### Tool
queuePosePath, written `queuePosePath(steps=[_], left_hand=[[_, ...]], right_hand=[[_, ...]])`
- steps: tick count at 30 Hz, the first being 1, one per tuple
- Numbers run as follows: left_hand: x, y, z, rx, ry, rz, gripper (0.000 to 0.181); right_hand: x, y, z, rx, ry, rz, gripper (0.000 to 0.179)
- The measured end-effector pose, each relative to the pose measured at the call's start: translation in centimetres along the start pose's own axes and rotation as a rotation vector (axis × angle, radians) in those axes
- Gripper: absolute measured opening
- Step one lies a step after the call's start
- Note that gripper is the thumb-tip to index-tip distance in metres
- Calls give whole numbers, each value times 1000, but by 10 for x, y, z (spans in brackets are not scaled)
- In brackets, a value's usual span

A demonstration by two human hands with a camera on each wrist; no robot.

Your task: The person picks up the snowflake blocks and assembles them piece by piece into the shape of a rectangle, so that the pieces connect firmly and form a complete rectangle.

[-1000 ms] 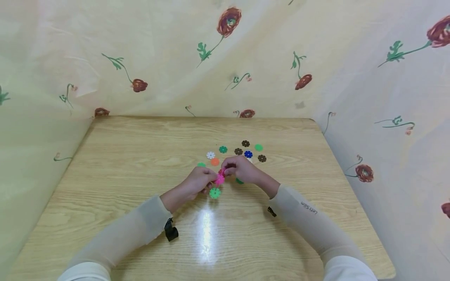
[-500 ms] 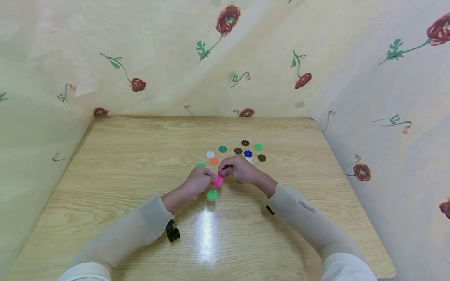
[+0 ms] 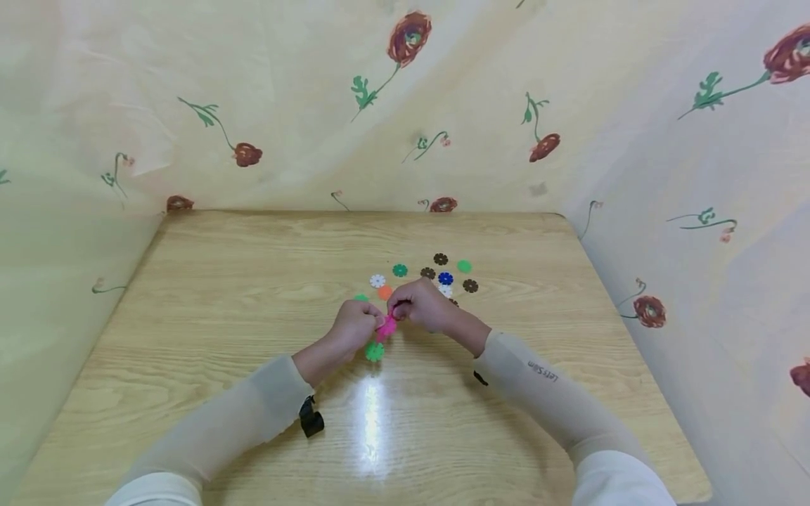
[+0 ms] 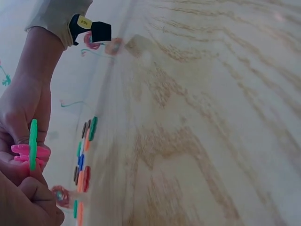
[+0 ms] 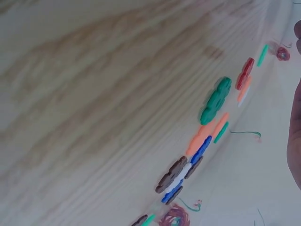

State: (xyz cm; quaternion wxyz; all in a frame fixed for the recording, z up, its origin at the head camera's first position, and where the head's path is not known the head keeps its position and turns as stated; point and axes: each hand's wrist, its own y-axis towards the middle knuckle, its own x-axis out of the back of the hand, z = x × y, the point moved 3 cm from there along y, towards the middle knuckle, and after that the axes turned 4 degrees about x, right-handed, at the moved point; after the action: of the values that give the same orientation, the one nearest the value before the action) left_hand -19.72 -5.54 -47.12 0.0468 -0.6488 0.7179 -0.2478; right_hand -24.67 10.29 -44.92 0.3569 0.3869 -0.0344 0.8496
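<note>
Both hands meet over a small joined cluster of flower-shaped notched discs. My left hand (image 3: 357, 327) pinches the pink notched discs (image 3: 387, 327) between thumb and fingers. From the other side my right hand (image 3: 420, 306) pinches their upper end with curled fingertips. Below the pink, a bright green notched disc (image 3: 375, 351) hangs from the cluster. In the left wrist view this green disc (image 4: 33, 143) stands edge-on across the pink discs (image 4: 40, 150), with my right hand (image 4: 23, 108) behind. The fingers partly hide the pink pieces. In the right wrist view, part of a hand (image 5: 295, 136) shows at the edge.
Loose notched discs lie flat behind the hands, among them a white disc (image 3: 377, 281), an orange disc (image 3: 384, 292), a blue disc (image 3: 446, 278) and several brown ones. The wooden table (image 3: 221, 281) meets a flower-patterned cloth (image 3: 304, 105) at its back and sides.
The cluster and my right hand have shifted slightly left, and the green disc hangs a little further left. A white disc and part of a brown one now show beside my right hand.
</note>
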Motion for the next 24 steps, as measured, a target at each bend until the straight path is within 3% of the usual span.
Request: queuePosePath(steps=[7,14,24], left_hand=[[0,2,0,-5,27,17,13],[1,1,-3,20,-32,109,16],[0,0,-5,-18,-4,248,16]], right_hand=[[5,-2,-3,-22,52,17,24],[7,-4,-4,-97,124,58,18],[8,-7,-7,-134,123,123,15]])
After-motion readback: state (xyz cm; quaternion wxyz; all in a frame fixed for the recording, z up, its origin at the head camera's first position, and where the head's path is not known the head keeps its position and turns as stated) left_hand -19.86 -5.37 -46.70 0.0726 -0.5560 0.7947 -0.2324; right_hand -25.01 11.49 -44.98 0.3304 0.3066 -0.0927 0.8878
